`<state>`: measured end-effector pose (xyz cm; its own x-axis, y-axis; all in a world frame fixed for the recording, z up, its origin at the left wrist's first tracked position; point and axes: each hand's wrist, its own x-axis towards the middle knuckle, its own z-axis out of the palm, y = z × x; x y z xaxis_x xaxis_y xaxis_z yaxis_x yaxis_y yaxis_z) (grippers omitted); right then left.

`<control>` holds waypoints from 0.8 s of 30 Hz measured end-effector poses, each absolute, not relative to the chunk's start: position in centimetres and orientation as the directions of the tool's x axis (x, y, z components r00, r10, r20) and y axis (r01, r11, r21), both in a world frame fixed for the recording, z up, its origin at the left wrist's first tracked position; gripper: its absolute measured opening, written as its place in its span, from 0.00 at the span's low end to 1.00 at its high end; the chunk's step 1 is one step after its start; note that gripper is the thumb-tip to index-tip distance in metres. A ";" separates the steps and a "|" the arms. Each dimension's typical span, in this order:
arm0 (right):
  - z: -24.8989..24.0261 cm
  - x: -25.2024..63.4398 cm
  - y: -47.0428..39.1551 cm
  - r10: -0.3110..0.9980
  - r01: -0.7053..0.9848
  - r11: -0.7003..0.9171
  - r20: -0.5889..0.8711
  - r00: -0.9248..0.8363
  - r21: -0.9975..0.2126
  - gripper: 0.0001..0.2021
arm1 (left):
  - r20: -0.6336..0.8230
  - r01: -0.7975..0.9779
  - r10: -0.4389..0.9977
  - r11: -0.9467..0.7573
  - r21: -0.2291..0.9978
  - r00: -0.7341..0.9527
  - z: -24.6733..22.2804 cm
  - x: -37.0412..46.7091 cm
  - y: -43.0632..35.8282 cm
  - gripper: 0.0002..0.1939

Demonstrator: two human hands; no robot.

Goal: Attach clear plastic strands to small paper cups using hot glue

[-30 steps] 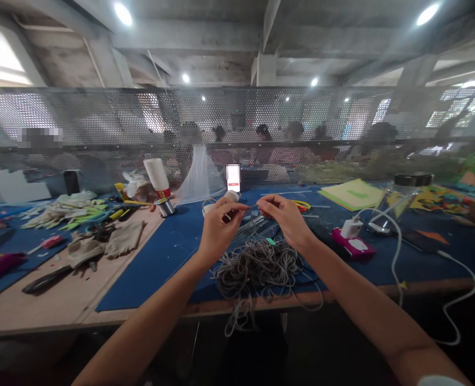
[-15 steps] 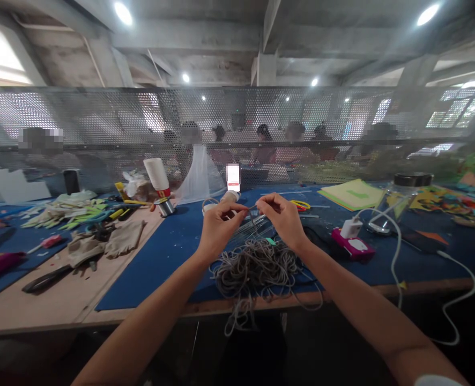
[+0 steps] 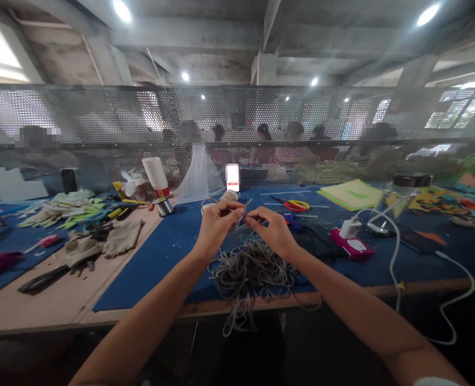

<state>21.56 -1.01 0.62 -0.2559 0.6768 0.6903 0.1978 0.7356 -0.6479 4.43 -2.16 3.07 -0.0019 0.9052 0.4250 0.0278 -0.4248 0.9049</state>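
My left hand (image 3: 214, 224) is pinched on a thin grey cord (image 3: 249, 203), whose short end sticks up past the fingertips. Close beside it, my right hand (image 3: 273, 229) has its thumb and fingertips pressed together on the same cord; the exact grip is too small to make out. Below both hands a tangled heap of grey cord (image 3: 253, 271) lies on the blue mat (image 3: 157, 268), with loops hanging over the table's front edge. Thin clear strips (image 3: 239, 236) lie just behind the heap, partly hidden by the hands.
Yellow-handled scissors (image 3: 297, 205) lie behind my right hand. A lit phone (image 3: 232, 177) stands ahead. Stacked paper cups (image 3: 155, 174) and work gloves (image 3: 123, 238) are leftward. To the right are a magenta power block (image 3: 352, 245), a white cable (image 3: 396, 257) and a glass jar (image 3: 400, 198).
My right hand has moved left and slightly down, bringing the fingertips of both hands closer together. A cord end now points up from the left fingers. The scissors are more exposed.
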 end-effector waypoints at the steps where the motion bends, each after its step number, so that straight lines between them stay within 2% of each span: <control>1: 0.7 21.6 -1.0 0.669 0.197 0.743 0.709 -0.224 -0.639 0.09 | 0.420 0.033 0.908 -0.420 0.907 -0.004 3.1 4.5 -2.1 0.09; 4: 1.1 21.9 -0.7 0.700 0.121 0.714 0.707 -0.105 -0.689 0.13 | 0.423 0.079 0.906 -0.421 0.903 -0.008 3.3 4.7 -2.0 0.09; 8: 1.5 22.4 -0.1 0.755 0.074 0.656 0.653 -0.061 -0.751 0.12 | 0.426 0.112 0.904 -0.428 0.897 0.042 3.5 5.4 -2.0 0.09; 13: 1.8 23.0 0.3 0.790 0.054 0.613 0.613 -0.020 -0.788 0.13 | 0.272 -0.020 0.949 -0.273 0.962 0.160 4.3 5.7 -2.3 0.09; 18: 1.9 23.4 0.7 0.810 -0.025 0.584 0.584 -0.040 -0.811 0.12 | 0.063 -0.191 0.964 -0.013 0.982 0.259 4.8 5.6 -2.4 0.13; 24: 1.5 22.9 0.7 0.848 -0.082 0.483 0.489 -0.207 -0.872 0.17 | 0.067 -0.345 0.969 0.020 0.938 0.240 3.7 5.7 -1.9 0.13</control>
